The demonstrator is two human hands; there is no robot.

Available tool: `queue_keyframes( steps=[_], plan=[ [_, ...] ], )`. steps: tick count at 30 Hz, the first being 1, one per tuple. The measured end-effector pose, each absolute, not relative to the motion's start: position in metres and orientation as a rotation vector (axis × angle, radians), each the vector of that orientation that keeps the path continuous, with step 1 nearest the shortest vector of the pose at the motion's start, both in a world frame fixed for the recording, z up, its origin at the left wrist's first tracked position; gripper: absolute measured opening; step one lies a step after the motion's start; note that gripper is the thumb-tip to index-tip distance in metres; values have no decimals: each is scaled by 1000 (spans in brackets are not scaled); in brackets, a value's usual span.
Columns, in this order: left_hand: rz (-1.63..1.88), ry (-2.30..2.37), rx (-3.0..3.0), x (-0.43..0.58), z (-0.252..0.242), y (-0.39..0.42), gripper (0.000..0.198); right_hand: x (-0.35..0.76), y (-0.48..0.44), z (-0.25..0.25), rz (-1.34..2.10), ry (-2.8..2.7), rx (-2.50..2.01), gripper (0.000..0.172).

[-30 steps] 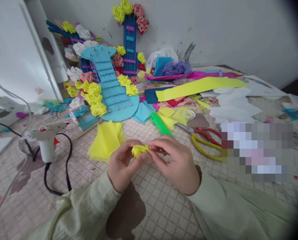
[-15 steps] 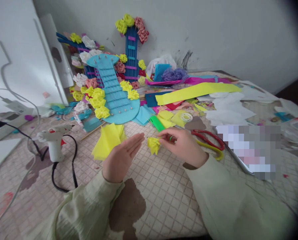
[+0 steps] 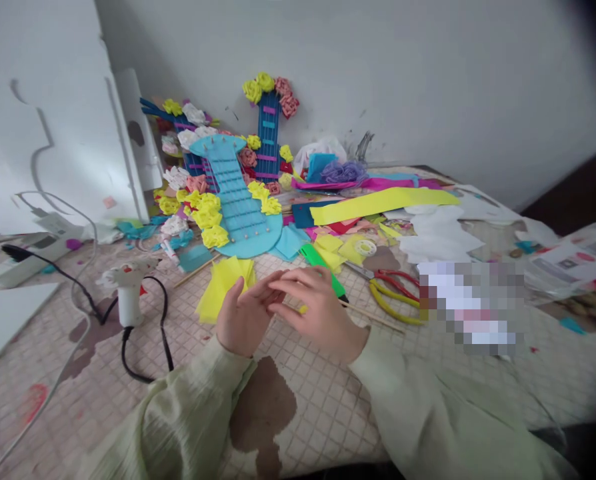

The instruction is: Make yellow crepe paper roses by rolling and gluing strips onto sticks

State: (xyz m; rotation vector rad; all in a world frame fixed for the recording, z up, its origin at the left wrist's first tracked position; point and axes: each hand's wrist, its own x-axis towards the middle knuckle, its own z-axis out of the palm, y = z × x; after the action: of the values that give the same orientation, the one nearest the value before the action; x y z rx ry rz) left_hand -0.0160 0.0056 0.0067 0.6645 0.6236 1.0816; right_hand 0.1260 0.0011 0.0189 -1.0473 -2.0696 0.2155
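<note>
My left hand (image 3: 243, 317) lies palm up with its fingers stretched out above the checked tablecloth (image 3: 303, 407). My right hand (image 3: 321, 310) lies across its fingertips, fingers flat. A small yellow paper flower (image 3: 303, 309) is pressed under my right hand, and only a sliver of it shows. A thin wooden stick (image 3: 378, 320) runs out from under that hand to the right. A stack of yellow paper squares (image 3: 223, 283) lies just beyond my left hand.
A white glue gun (image 3: 128, 297) with a black cord stands at the left. Red and yellow-handled scissors (image 3: 395, 293) and a green tool (image 3: 321, 263) lie to the right. Blue guitar-shaped boards (image 3: 238, 200) with paper roses and heaps of coloured paper strips (image 3: 383, 200) fill the back.
My right hand brought the yellow flower back from the right and laid it onto my open left hand. The camera tilted up, so the scene sits lower in view.
</note>
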Motion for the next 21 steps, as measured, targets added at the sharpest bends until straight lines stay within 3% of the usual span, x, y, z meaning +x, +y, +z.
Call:
queue_keyframes(
  steps=[6,15,21],
  plan=[
    [1062,568,570,-14,6,2,49,103,9,3,108,-2137,-1031,12],
    [1133,656,611,-19,6,11,47,136,20,34,413,-1802,-1156,16],
    [1615,896,735,-28,4,23,14,204,50,64,244,-1414,-1305,25]
  ],
)
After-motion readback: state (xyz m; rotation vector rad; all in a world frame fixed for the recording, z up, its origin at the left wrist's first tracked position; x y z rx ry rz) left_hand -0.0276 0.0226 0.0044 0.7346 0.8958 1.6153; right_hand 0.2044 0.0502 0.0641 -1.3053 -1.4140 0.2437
